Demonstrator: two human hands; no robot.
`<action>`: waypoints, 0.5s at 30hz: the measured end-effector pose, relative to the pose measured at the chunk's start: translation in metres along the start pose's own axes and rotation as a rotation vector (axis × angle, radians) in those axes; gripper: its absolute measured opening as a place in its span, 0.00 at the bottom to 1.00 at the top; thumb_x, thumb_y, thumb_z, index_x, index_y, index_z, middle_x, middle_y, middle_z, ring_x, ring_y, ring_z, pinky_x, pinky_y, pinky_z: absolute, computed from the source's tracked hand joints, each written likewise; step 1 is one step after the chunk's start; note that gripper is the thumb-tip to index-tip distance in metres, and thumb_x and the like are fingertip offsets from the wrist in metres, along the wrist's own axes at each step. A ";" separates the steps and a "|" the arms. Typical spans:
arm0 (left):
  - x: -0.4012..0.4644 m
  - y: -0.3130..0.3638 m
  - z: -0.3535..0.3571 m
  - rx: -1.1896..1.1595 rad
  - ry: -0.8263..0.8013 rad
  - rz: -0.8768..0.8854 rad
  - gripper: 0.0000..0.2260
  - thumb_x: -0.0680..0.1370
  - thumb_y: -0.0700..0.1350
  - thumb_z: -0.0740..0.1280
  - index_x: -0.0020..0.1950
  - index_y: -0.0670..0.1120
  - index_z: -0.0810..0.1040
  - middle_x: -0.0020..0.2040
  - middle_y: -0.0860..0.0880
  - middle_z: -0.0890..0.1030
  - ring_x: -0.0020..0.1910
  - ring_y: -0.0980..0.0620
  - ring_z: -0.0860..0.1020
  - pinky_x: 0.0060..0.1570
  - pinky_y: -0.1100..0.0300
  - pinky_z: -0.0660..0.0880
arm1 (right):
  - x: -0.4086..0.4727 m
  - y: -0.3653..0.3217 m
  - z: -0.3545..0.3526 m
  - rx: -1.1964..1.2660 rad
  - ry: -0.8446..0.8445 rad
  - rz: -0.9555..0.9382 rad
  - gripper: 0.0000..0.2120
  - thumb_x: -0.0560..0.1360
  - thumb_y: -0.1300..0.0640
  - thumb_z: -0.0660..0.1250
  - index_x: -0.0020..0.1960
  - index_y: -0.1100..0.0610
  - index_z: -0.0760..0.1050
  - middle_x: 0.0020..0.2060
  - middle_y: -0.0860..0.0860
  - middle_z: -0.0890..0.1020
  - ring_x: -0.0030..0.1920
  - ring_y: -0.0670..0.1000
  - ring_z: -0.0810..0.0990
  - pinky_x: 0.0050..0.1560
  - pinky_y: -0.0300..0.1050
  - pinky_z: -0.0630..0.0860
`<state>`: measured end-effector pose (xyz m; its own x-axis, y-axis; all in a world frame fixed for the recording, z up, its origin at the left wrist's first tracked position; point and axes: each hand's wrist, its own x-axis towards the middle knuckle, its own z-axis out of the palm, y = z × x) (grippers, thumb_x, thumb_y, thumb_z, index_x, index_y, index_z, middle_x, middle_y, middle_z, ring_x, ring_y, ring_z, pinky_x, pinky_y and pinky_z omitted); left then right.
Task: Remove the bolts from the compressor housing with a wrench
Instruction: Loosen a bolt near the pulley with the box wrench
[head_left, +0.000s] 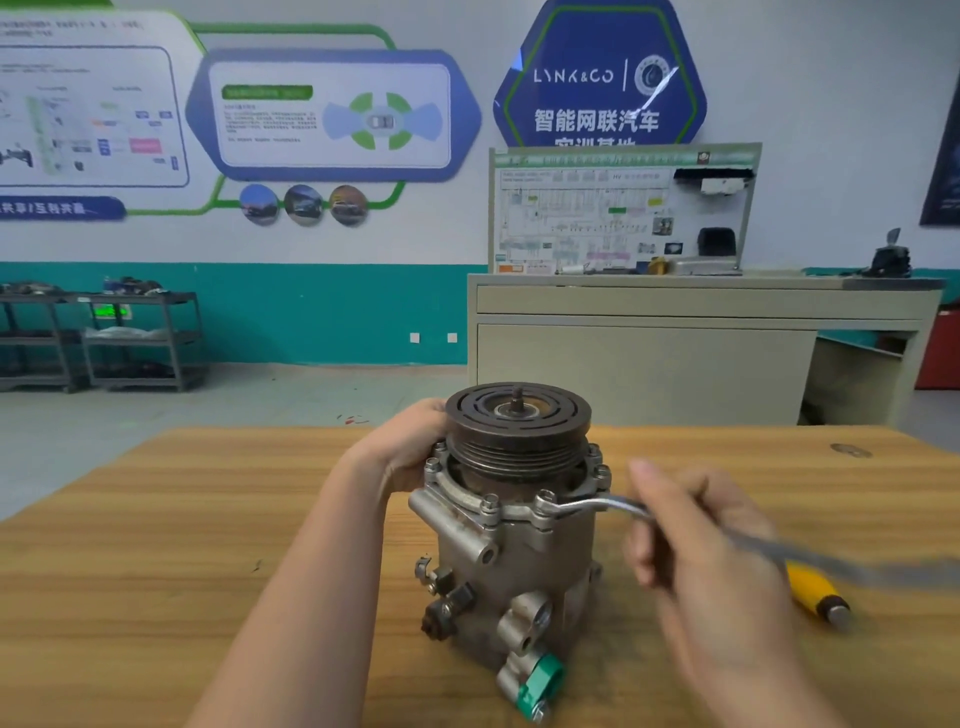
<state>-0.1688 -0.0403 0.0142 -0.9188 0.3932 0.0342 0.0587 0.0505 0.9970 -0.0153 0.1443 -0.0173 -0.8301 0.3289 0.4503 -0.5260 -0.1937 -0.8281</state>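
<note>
Grey cast-metal compressor housing (511, 561) upright, frame centre, on wooden table (156, 545). Silver offset ring wrench (597, 505) seated on front flange bolt (544, 503). Right hand (696, 540) clasps the blurred handle; left hand (410, 447) grasps the housing's upper left. Yellow-handled tool (815, 592) lower right.

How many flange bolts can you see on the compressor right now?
5: far-left bolt, upper-left bolt, front bolt, wrench-covered bolt, right bolt. The pulley may hide others behind.

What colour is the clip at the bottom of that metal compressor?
Green. The clip sits on the lowest port of the compressor, nearest the camera in the head view.
</note>
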 end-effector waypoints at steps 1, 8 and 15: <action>0.000 0.000 0.000 -0.009 -0.003 -0.003 0.10 0.79 0.36 0.62 0.57 0.33 0.77 0.45 0.38 0.82 0.39 0.46 0.83 0.36 0.57 0.80 | 0.015 0.001 -0.006 0.104 -0.066 0.147 0.14 0.63 0.48 0.73 0.26 0.52 0.72 0.21 0.51 0.71 0.20 0.47 0.68 0.21 0.34 0.65; 0.001 0.006 0.001 0.160 -0.004 0.067 0.09 0.80 0.34 0.60 0.43 0.40 0.78 0.31 0.49 0.83 0.29 0.57 0.81 0.28 0.67 0.75 | 0.048 -0.027 -0.011 0.093 -0.034 -0.018 0.16 0.65 0.50 0.72 0.26 0.54 0.69 0.19 0.52 0.72 0.18 0.46 0.66 0.19 0.33 0.60; 0.007 0.002 -0.004 0.178 0.012 0.022 0.08 0.80 0.38 0.62 0.46 0.41 0.80 0.37 0.45 0.84 0.34 0.52 0.83 0.32 0.62 0.77 | 0.006 -0.009 0.003 -0.257 0.162 -0.334 0.21 0.69 0.45 0.73 0.28 0.58 0.69 0.22 0.53 0.78 0.19 0.46 0.73 0.24 0.33 0.70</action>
<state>-0.1765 -0.0414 0.0167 -0.9212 0.3847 0.0577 0.1458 0.2039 0.9681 -0.0163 0.1455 -0.0058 -0.5719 0.4791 0.6659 -0.6803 0.1765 -0.7114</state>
